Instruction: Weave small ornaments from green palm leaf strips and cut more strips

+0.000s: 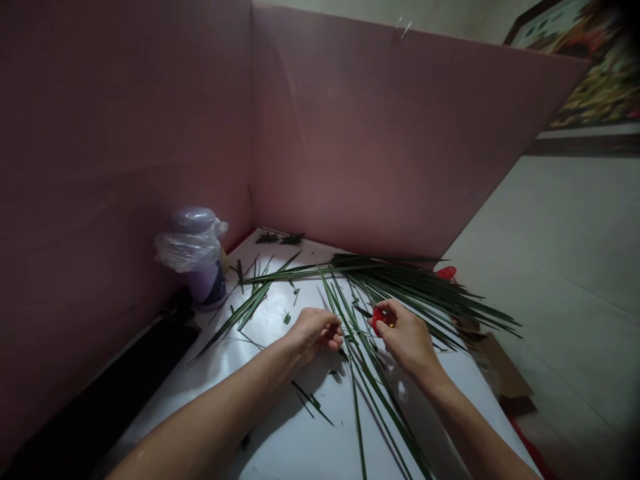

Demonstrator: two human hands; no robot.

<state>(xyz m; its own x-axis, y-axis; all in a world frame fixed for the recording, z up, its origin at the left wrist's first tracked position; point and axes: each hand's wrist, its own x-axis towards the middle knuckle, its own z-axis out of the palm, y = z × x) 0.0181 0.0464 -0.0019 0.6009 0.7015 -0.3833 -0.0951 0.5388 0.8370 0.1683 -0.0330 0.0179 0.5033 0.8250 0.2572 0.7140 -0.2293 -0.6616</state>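
Red-handled scissors (376,321) are gripped in my right hand (404,333), their dark blades pointing left over the leaves. Just across from them, my left hand (317,329) has its fingers curled together; whatever they pinch is too small to make out. Long narrow green leaf strips (373,380) run between the two hands toward the table's near edge. A thick bundle of long green leaves (415,287) lies beyond my right hand. Short cut leaf pieces (313,399) are scattered near my left forearm.
On the white table (280,433), a purple container (203,283) wrapped in clear plastic stands at the left. More leaf strips (255,300) lie beside it, and small dark leaf bits (280,237) sit in the far corner. Pink panels (350,147) rise behind. Cardboard (503,370) lies off the right edge.
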